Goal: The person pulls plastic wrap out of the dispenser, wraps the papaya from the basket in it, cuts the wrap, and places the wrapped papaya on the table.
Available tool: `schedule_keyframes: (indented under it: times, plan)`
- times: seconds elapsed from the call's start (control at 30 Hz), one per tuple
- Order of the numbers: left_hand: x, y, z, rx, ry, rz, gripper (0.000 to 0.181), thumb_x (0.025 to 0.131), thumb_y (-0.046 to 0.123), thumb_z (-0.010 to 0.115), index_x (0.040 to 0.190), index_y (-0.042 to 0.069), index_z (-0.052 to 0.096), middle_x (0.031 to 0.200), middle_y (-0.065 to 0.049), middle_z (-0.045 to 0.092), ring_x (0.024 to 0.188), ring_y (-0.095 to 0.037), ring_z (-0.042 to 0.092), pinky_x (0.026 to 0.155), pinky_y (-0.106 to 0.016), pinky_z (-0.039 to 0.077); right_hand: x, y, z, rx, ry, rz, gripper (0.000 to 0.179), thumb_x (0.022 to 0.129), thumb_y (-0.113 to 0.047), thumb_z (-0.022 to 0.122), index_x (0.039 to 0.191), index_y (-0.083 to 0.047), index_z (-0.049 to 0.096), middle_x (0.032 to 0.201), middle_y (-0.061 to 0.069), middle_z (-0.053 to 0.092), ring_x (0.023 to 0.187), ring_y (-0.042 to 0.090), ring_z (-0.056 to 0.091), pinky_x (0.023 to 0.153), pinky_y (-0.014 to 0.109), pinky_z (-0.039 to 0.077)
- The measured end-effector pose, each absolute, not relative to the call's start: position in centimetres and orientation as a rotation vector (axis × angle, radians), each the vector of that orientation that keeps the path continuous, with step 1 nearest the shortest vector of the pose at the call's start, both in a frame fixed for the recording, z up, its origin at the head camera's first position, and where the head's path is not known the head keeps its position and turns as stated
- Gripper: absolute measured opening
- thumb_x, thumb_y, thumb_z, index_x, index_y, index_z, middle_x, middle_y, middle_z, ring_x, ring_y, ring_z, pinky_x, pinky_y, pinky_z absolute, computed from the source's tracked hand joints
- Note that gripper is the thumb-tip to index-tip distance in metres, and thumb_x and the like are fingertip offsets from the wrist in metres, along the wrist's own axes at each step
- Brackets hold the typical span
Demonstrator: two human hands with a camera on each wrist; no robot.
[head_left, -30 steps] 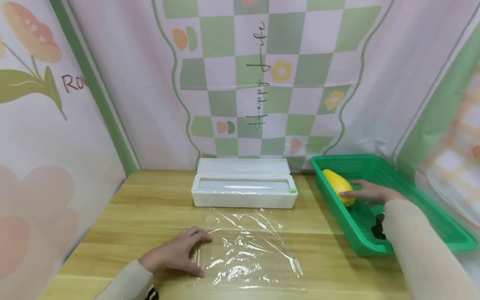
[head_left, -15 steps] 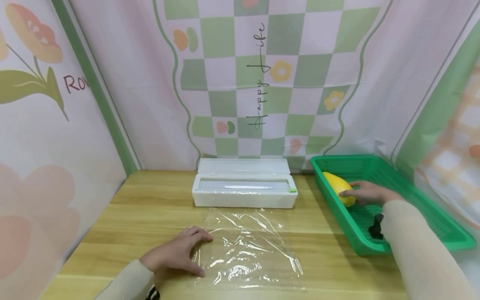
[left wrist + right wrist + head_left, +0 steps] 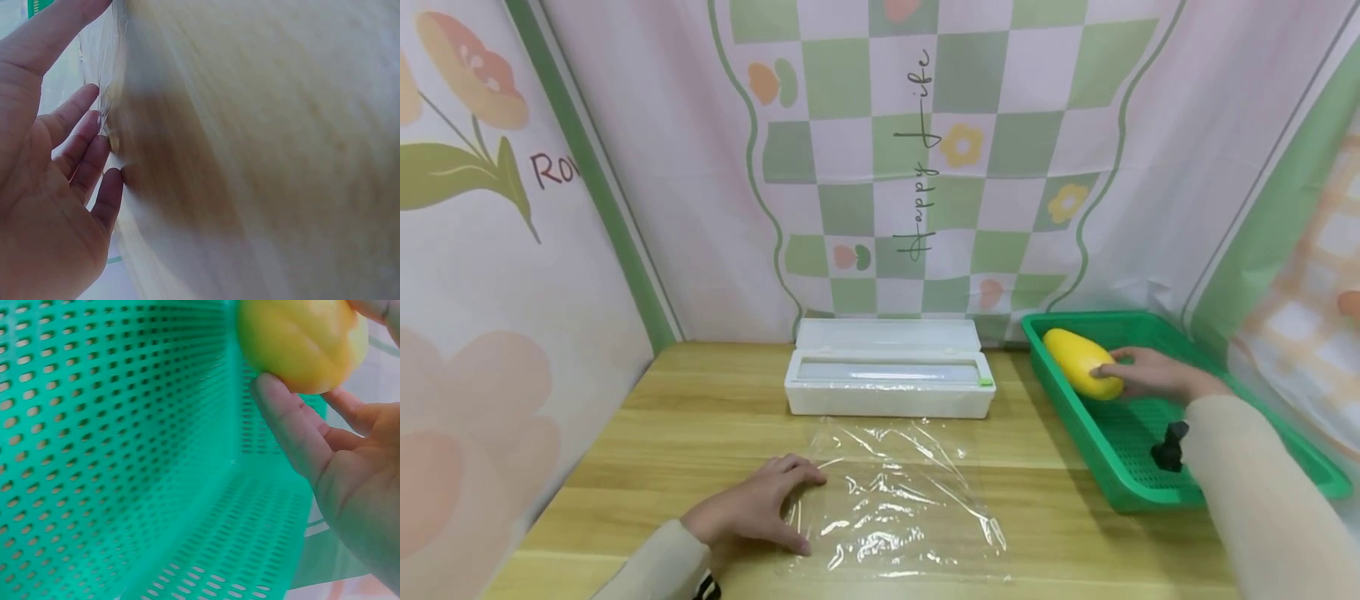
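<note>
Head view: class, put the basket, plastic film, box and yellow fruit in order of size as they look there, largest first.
1. Basket and plastic film: too alike to rank
2. Box
3. Yellow fruit

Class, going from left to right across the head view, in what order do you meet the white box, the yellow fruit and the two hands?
Left hand → white box → yellow fruit → right hand.
</note>
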State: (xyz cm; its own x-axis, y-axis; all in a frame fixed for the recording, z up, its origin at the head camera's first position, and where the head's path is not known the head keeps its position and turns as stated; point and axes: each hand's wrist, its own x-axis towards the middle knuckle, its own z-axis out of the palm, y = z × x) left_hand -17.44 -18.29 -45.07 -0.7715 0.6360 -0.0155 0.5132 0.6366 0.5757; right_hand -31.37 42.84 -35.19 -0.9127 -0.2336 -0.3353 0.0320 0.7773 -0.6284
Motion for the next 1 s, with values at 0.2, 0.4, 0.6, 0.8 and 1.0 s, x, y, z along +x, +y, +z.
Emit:
schedule_keyframes:
  times: [0.2, 0.4, 0.6, 0.8, 1.0]
  plan:
    - [-17.5, -18.3, -45.4, 0.934, 2.653, 0.811, 0.092, 0.066, 0.058, 0.086, 0.141, 0.017, 0.052, 0.142, -0.001, 0.046, 0.13, -0.028, 0.04, 0.108, -0.057, 0.037, -31.2, 42.3, -32.6, -0.206, 2.685, -0.842, 0.098, 0.1, -0.055, 0.052, 0.15, 0.017, 0.009, 0.142, 0.045, 0.033, 0.113, 0.044, 0.061, 0.096, 0.069, 0.041]
    - [-17.5, -18.3, -45.1, 0.942, 2.645, 0.825, 0.091, 0.066, 0.055, 0.087, 0.141, 0.015, 0.052, 0.142, -0.003, 0.046, 0.13, -0.03, 0.04, 0.107, -0.059, 0.038, -30.8, 39.8, -30.6, -0.269, 2.748, -0.843, 0.094, 0.098, -0.055, 0.056, 0.153, 0.01, 0.015, 0.14, 0.04, 0.041, 0.117, 0.043, 0.058, 0.097, 0.064, 0.044]
    - [-17.4, -18.3, -45.0, 0.944, 2.653, 0.822, 0.091, 0.066, 0.056, 0.087, 0.141, 0.015, 0.053, 0.141, -0.003, 0.046, 0.129, -0.029, 0.041, 0.106, -0.059, 0.038, -29.9, 36.0, -29.3, -0.406, 2.809, -0.787, 0.084, 0.096, -0.05, 0.063, 0.151, 0.001, 0.027, 0.131, 0.028, 0.053, 0.112, 0.037, 0.059, 0.087, 0.054, 0.051]
    - [-17.4, -18.3, -45.2, 0.945, 2.656, 0.81, 0.092, 0.065, 0.056, 0.088, 0.14, 0.015, 0.053, 0.14, -0.003, 0.046, 0.127, -0.028, 0.041, 0.106, -0.058, 0.039, -28.8, 32.0, -29.6, -0.564, 2.762, -0.806, 0.079, 0.093, -0.042, 0.071, 0.149, -0.001, 0.032, 0.126, 0.021, 0.056, 0.104, 0.028, 0.064, 0.083, 0.046, 0.055]
    - [-17.5, -18.3, -45.2, 0.954, 2.658, 0.816, 0.092, 0.065, 0.056, 0.088, 0.14, 0.014, 0.053, 0.14, -0.003, 0.047, 0.128, -0.029, 0.041, 0.106, -0.058, 0.038, -27.7, 28.6, -30.2, -0.738, 2.68, -0.834, 0.075, 0.091, -0.036, 0.075, 0.147, -0.005, 0.037, 0.127, 0.019, 0.056, 0.105, 0.029, 0.062, 0.079, 0.04, 0.056]
